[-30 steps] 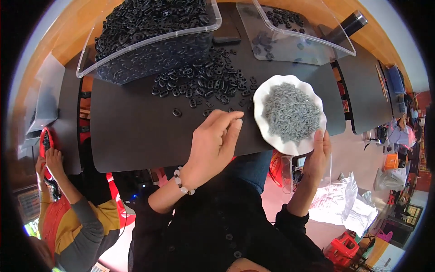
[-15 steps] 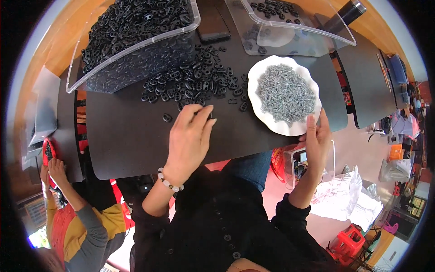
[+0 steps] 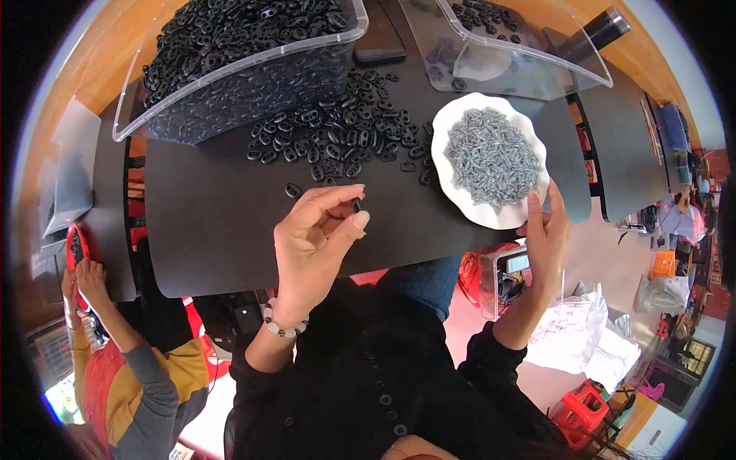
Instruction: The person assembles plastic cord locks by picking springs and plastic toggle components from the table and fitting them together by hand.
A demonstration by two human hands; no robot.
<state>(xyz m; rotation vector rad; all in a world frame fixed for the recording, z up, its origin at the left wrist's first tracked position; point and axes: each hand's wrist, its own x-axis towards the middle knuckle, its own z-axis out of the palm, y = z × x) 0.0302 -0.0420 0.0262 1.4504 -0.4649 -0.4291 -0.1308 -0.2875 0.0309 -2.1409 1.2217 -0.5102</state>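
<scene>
My left hand [image 3: 310, 244], with a beaded bracelet at its wrist, pinches a small black two-holed cord lock piece [image 3: 356, 205] between thumb and fingertips, above the near part of the table. A heap of similar black oval pieces [image 3: 356, 138] lies just beyond it, with a stray piece [image 3: 293, 190] nearby. To the right stands a white scalloped dish [image 3: 502, 219] filled with small silvery springs [image 3: 491, 157]. My right hand [image 3: 546, 226] is closed on the dish's near right rim, thumb on top, some fingers hidden below.
A clear bin [image 3: 230, 115] full of black pieces stands at the far left, another clear bin [image 3: 529, 73] with fewer pieces at the far right. A dark phone-like slab [image 3: 379, 54] lies between them. At left, a co-worker's hands [image 3: 88, 280] work by a red tray [image 3: 77, 238].
My left hand has turned and lifted slightly from the heap's near edge, now showing the black piece in its pinch. My right hand stays at the dish rim. The view has shifted a little.
</scene>
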